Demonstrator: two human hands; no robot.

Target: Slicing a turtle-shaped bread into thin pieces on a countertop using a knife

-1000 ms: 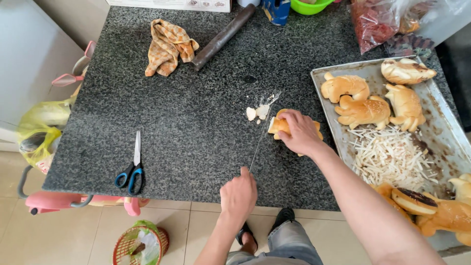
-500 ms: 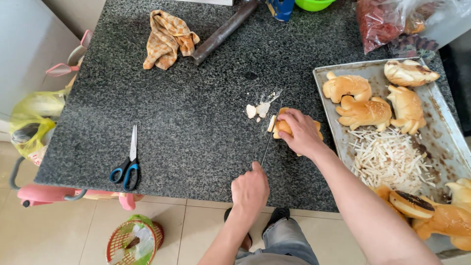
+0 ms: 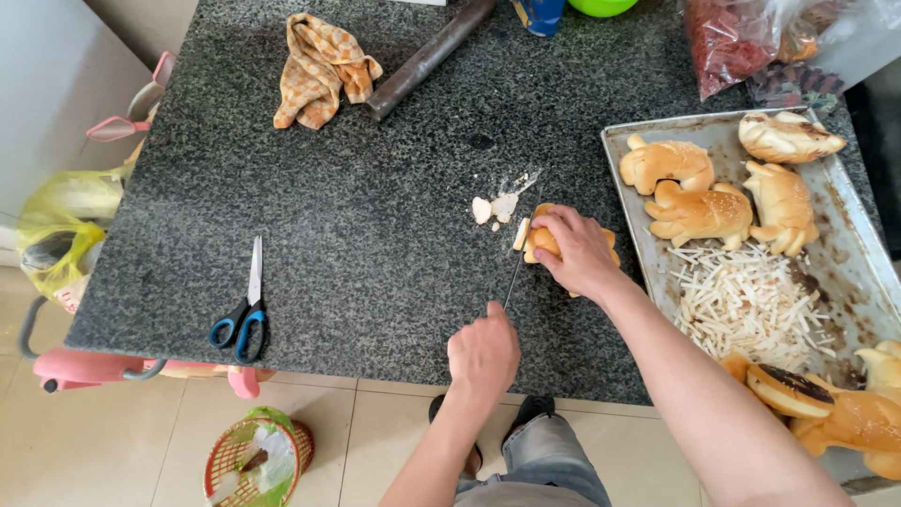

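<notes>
My right hand (image 3: 579,250) presses down on a golden bread roll (image 3: 542,240) on the dark granite counter (image 3: 357,216). My left hand (image 3: 483,351) grips the handle of a thin knife (image 3: 515,269) near the counter's front edge. The blade runs up against the left end of the roll. A thin pale slice stands at that cut end, and small bread pieces (image 3: 495,206) lie just left of the blade tip.
A metal baking tray (image 3: 629,188) at the right holds animal-shaped buns (image 3: 699,211) and pale shredded strips (image 3: 741,296). Scissors (image 3: 246,310) lie at front left. A checked cloth (image 3: 324,70) and dark rolling pin (image 3: 427,58) sit at the back. A small basket (image 3: 258,460) is on the floor.
The knife blade has shifted slightly along the roll's left end; both hands stay in nearly the same place, and the view has moved a little.
</notes>
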